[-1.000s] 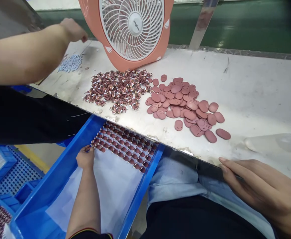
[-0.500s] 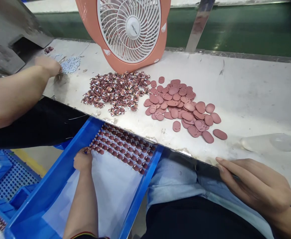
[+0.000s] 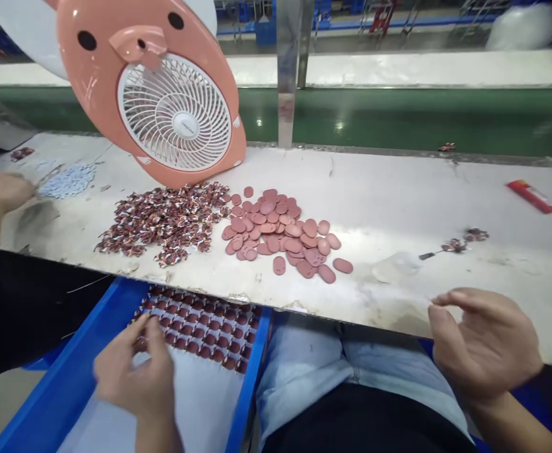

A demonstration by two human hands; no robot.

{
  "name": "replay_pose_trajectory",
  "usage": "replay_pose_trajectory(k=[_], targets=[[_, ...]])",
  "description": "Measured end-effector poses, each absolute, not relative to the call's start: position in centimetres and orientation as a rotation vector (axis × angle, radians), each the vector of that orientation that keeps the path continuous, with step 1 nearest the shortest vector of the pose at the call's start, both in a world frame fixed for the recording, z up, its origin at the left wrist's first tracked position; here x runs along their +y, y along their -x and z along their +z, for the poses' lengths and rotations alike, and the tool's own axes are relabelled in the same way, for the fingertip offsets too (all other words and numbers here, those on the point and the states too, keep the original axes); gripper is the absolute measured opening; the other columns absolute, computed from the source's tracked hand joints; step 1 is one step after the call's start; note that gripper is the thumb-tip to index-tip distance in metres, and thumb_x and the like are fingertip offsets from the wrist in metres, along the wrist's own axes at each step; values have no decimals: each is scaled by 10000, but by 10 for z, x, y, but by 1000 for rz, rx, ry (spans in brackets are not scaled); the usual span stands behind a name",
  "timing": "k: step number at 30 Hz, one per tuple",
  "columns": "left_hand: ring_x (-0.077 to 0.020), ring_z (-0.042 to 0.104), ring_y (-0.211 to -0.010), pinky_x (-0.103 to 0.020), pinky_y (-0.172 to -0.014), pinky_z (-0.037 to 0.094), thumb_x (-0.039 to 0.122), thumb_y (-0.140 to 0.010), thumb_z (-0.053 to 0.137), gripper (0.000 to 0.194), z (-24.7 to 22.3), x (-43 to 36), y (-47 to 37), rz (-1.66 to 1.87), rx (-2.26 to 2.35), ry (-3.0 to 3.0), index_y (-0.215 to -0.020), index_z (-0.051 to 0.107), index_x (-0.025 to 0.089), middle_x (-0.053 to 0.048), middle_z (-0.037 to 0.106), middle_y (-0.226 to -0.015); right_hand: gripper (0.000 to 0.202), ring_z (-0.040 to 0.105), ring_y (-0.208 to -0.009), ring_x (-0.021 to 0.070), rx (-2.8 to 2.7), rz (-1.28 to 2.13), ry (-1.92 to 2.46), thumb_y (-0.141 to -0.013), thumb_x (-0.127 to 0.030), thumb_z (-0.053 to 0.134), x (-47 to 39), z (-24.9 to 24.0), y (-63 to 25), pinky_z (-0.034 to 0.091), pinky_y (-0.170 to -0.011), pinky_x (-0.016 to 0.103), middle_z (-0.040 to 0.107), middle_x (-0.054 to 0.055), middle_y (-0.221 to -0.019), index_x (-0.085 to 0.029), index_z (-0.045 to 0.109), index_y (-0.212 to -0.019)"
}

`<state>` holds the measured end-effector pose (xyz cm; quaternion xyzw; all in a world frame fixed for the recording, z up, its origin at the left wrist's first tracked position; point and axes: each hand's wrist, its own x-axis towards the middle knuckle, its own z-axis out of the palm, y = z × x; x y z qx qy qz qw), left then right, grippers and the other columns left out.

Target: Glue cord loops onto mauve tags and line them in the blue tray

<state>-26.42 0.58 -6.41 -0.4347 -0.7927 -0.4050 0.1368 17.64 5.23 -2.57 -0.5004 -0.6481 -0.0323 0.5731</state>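
My left hand (image 3: 136,371) is over a blue plastic tray (image 3: 250,390), its thumb and forefinger slightly apart near the rows of dark red pieces (image 3: 209,324). These oval pieces lie in neat lines on a white sheet (image 3: 204,390). At the table's front edge, my right hand (image 3: 488,340) is closed, thumb and forefinger pressed together; what they pinch, if anything, is too small to name. A pile of flat reddish-brown ovals (image 3: 280,233) lies on the table. Left of it is a heap of small brown-and-white figure-like parts (image 3: 167,220).
An orange animal-shaped fan (image 3: 181,119) stands behind the heap. A co-worker's hand (image 3: 2,189) is beside pale blue bits (image 3: 70,181). To the right lie a translucent piece (image 3: 396,267), a brush-like tool (image 3: 427,256) and a red packet (image 3: 535,196). A metal post (image 3: 286,75) rises behind.
The view has swung right and up, so things sit further left. My left hand has lifted from the sheet's left edge. My right hand has turned and brought thumb and forefinger together.
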Motion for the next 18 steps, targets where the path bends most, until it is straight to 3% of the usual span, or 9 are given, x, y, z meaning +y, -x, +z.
replay_pose_trajectory(k=[2,5,8,12,18], targets=[[-278,696,-958,-458,-966,506,283,-818,708,202,-43,38,205,-1269,-1858,1644,-1007,735,217,-107,745,-1015,403,622,-818,195,-1399,-24,1237,-865,-180,676,61,-32,-182,536,-702,376,598,59,-999,-236,579,-1252],[-292,517,-1332,-488,-1130,386,319,-924,608,351,-9,95,132,-1177,-1724,2149,-1267,645,253,-111,605,-1393,352,630,-955,214,-1416,117,1352,-929,-252,616,70,-33,-186,553,-778,378,598,102,-1118,-220,544,-1272],[-318,373,-1452,-528,-1160,339,477,-945,552,533,6,137,87,-864,-1645,2571,-1430,527,256,-98,477,-1545,327,632,-1041,231,-1539,222,1433,-929,-340,619,72,-28,-187,563,-841,385,623,104,-1175,-227,561,-1230],[-317,378,-1452,-576,-1184,260,457,-969,503,472,-7,155,66,-492,-1500,2773,-1406,562,289,-60,477,-1549,370,578,-1157,260,-1626,239,1514,-931,-404,599,70,-25,-197,534,-952,440,610,105,-1226,-250,549,-1263],[-296,470,-1389,-590,-1183,231,381,-985,442,398,-19,143,89,-526,-1455,2689,-1333,627,330,-55,585,-1456,328,547,-1190,272,-1673,210,1618,-938,-414,583,75,-13,-248,488,-997,495,616,90,-1234,-253,586,-1224]])
